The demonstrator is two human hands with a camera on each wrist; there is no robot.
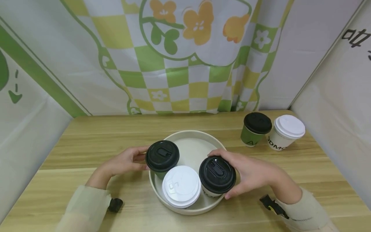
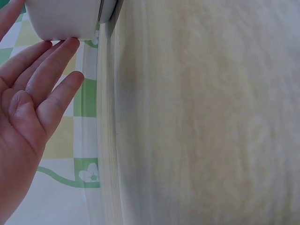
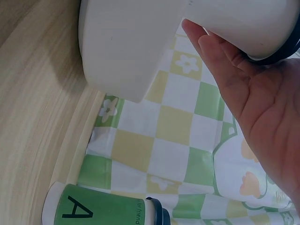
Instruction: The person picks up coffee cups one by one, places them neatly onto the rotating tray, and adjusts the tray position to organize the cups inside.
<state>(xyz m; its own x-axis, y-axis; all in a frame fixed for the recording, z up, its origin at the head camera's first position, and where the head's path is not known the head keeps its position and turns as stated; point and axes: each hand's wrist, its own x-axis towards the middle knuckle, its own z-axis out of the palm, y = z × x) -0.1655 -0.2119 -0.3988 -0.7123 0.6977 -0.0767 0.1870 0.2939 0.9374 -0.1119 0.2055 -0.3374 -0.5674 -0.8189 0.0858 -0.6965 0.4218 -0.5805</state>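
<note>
A round cream tray (image 1: 203,141) holds three lidded paper cups. On its left is a green cup with a black lid (image 1: 162,156); a cup with a white lid (image 1: 181,186) is at the front. My right hand (image 1: 252,170) grips the white paper cup with a black lid (image 1: 217,175) at the tray's right, thumb in front and fingers behind. Beside the green cup, my left hand (image 1: 127,162) has its fingers stretched out. In the left wrist view, those fingertips touch the tray's pale side (image 2: 65,21).
Back right on the wooden table (image 1: 116,135) stand another green cup with a black lid (image 1: 252,137) and a white-lidded cup with black lettering (image 1: 279,141). A checked, flowered cloth (image 1: 179,77) hangs behind the table. White fabric walls (image 1: 342,96) flank both sides.
</note>
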